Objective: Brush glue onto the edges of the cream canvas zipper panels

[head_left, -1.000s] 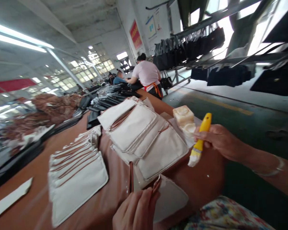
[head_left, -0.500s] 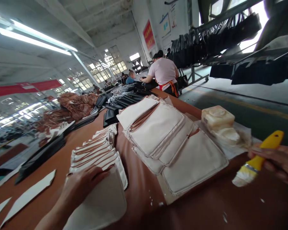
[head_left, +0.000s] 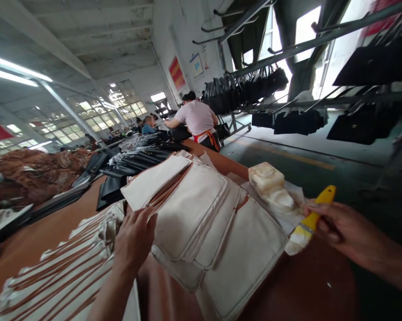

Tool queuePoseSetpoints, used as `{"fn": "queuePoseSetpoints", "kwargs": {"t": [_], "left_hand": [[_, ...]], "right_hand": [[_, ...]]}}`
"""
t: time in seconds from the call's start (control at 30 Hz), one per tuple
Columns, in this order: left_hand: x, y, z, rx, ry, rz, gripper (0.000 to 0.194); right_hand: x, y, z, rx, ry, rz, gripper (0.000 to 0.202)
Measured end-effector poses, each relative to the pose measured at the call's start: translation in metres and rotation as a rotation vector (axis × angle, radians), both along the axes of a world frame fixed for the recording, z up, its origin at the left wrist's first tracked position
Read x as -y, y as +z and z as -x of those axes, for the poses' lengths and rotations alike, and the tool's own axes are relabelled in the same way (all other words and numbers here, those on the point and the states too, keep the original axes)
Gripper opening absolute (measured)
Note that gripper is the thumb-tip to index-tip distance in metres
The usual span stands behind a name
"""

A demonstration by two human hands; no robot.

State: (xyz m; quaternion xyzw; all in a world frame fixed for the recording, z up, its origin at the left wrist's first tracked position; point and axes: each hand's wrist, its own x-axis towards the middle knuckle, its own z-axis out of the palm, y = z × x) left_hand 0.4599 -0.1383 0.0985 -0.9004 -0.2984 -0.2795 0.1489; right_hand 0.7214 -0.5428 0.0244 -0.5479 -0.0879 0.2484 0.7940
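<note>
Right hand: the right hand point(head_left: 343, 229) was at the right, its grip pinching the handle of a yellow brush point(head_left: 321, 200).
Brush: its white-coated bristles slanted down to the left, just beside the right corner of a pile of cream panels point(head_left: 190, 209).
Left hand: the left hand point(head_left: 134, 236) was at the pile's left edge, fingers bent; whether its grip pinched a panel could not be told.
Pile: it lay overlapping across the middle of the brown surface point(head_left: 304, 285).
Near left: a row of cream panels point(head_left: 57, 276) overlapped, with brown strips between.
Container: a caked, whitish container point(head_left: 266, 176) stood right of the pile, beyond the brush.
Far side: stacked black pieces point(head_left: 144, 158), a co-worker point(head_left: 196, 116) in a pale top, and, far right, racked dark bags point(head_left: 241, 91).
</note>
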Motion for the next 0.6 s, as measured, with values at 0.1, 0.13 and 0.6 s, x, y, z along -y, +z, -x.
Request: {"fn": "queuePoseSetpoints", "kwargs": {"t": [0.1, 0.13, 0.6], "left_hand": [[0.002, 0.031, -0.079, -0.091, 0.042, 0.187, 0.045], [0.000, 0.037, -0.101, -0.104, 0.050, 0.222, 0.046], [0.005, 0.052, -0.198, -0.150, 0.106, 0.347, 0.050]], "right_hand": [[-0.002, 0.005, 0.005, -0.009, -0.001, -0.075, 0.026], [0.001, 0.004, 0.005, -0.013, 0.006, -0.084, 0.028], [0.077, -0.017, -0.020, -0.028, -0.034, -0.091, 0.035]]}}
